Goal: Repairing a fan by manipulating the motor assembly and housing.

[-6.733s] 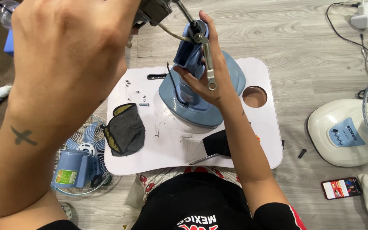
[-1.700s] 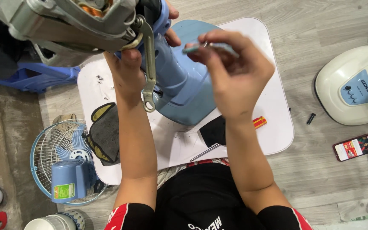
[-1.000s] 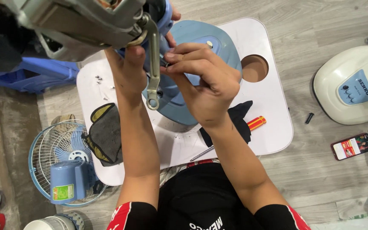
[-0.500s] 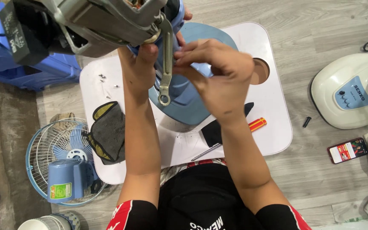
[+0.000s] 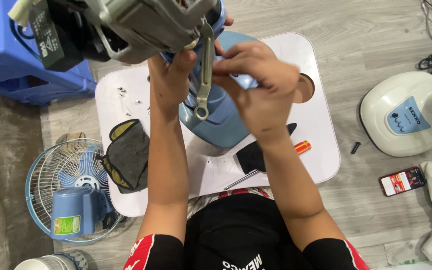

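Observation:
My left hand (image 5: 172,75) is raised close to the camera and grips the blue neck under a grey metal fan motor (image 5: 141,22). A black capacitor (image 5: 51,32) hangs at the motor's left. A flat metal link arm (image 5: 204,80) with a ring end dangles from the motor. My right hand (image 5: 258,82) has its fingertips pinched against the upper part of this arm; whatever small part may sit between them is hidden. Below both hands a light blue fan housing (image 5: 221,122) stands on a white lap table (image 5: 321,135).
On the table lie small screws (image 5: 126,95), a grey and yellow cloth (image 5: 128,155), a black piece (image 5: 253,156) and a red-handled screwdriver (image 5: 300,148). A blue stool (image 5: 21,75), a caged fan head (image 5: 71,192), a white fan base (image 5: 401,117) and a phone (image 5: 401,181) sit on the floor.
My right hand moved left from open air onto the link arm and closed its fingertips there. The motor in my left hand shifted slightly right and nearer the camera.

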